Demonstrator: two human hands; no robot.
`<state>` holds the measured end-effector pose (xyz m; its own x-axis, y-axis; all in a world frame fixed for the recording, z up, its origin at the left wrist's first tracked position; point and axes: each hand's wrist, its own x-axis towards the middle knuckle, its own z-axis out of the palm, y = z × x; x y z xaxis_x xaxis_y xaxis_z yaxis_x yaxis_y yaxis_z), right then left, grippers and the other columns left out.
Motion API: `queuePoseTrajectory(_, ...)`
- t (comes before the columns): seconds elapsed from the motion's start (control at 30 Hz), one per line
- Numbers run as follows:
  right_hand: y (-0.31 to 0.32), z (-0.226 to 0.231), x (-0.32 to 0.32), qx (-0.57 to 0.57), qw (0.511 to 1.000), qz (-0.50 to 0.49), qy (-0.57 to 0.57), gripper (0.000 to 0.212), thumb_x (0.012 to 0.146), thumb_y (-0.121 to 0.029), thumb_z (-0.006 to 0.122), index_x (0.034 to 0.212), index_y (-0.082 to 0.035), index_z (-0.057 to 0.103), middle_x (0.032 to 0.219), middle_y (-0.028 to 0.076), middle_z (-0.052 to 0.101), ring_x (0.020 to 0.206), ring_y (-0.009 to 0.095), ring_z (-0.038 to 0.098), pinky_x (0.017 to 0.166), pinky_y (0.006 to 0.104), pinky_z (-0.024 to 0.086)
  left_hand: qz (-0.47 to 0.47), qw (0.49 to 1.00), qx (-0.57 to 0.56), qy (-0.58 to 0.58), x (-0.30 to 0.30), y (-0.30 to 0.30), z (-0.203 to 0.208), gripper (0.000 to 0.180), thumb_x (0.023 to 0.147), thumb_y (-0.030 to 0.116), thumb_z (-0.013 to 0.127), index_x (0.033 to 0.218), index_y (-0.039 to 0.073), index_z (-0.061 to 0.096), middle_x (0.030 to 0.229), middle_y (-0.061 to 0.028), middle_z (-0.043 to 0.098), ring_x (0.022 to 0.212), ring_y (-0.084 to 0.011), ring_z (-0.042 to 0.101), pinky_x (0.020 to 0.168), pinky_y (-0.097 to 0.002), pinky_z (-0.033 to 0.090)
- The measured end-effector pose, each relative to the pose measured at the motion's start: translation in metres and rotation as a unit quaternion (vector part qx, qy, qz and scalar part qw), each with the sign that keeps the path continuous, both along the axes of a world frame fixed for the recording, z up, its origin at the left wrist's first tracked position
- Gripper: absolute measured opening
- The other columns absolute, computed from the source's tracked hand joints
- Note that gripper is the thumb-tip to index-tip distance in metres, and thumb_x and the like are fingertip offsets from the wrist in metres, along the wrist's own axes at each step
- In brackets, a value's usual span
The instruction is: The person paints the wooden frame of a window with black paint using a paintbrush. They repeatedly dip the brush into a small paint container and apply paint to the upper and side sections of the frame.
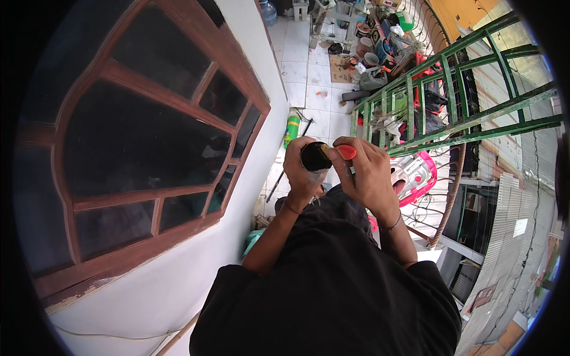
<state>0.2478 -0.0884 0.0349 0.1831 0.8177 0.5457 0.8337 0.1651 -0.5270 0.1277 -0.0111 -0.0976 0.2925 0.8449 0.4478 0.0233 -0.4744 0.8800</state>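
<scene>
Steadying left hand (300,177): wrapped around the dark round container (312,157), apparently to hold its mouth upward.
Right hand (369,178): pinching a red-handled tool (347,152), likely a brush, its pale end at the container's rim.
Container: between both hands, presumably close so the tool reaches easily.

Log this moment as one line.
left hand: holding dark round container | right hand: gripping red-handled tool at container | nearby: green ladder, brown-framed window
</scene>
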Motion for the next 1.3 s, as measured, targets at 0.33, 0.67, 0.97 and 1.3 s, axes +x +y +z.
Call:
queuePoseTrajectory(0.33, 0.004, -0.003, -0.002, -0.05, 0.998, 0.018, -0.033, 0.018, 0.092, -0.015, 0.073, 0.1, -0.003, 0.062, 0.08, 0.01, 0.068, 0.067, 0.03, 0.068, 0.061, 0.0397, 0.054, 0.033, 0.999, -0.03, -0.003, -0.002, -0.005, -0.01, 0.049, 0.068, 0.003, 0.086, 0.11, 0.007, 0.061, 0.099, -0.0095, 0.064, 0.088, -0.0279, 0.066, 0.081, -0.0371, 0.054)
queuePoseTrajectory(0.67, 0.01, 0.0, -0.002, -0.057, 0.998, -0.001, -0.031, 0.016, 0.093, -0.014, 0.072, 0.1, -0.003, 0.063, 0.076, 0.011, 0.067, 0.064, 0.03, 0.068, 0.058, 0.0392, 0.053, 0.028, 0.999, -0.021, 0.004, -0.002, -0.001, -0.006, 0.049, 0.069, 0.004, 0.087, 0.111, 0.006, 0.061, 0.1, -0.0092, 0.064, 0.09, -0.0258, 0.066, 0.082, -0.0359, 0.053)
queuePoseTrajectory(0.97, -0.012, 0.009, 0.005, -0.019, 0.996, -0.029, 0.077, 0.017, 0.09, -0.008, 0.076, 0.104, -0.003, 0.068, 0.087, 0.011, 0.073, 0.066, 0.029, 0.069, 0.059, 0.0362, 0.052, 0.014, 0.997, -0.078, -0.015, 0.0, 0.006, 0.009, 0.052, 0.069, 0.001, 0.089, 0.114, 0.002, 0.061, 0.099, -0.0086, 0.067, 0.089, -0.0206, 0.07, 0.082, -0.0316, 0.056)
queuePoseTrajectory(1.3, -0.02, 0.011, 0.007, -0.088, 0.991, 0.089, 0.052, 0.038, 0.074, -0.003, 0.083, 0.109, -0.009, 0.07, 0.098, 0.01, 0.072, 0.08, 0.031, 0.072, 0.066, 0.0397, 0.058, 0.054, 0.998, -0.018, 0.025, -0.003, 0.015, 0.003, 0.046, 0.076, 0.009, 0.091, 0.111, 0.001, 0.062, 0.093, -0.0061, 0.07, 0.082, -0.0139, 0.068, 0.076, -0.0295, 0.056)
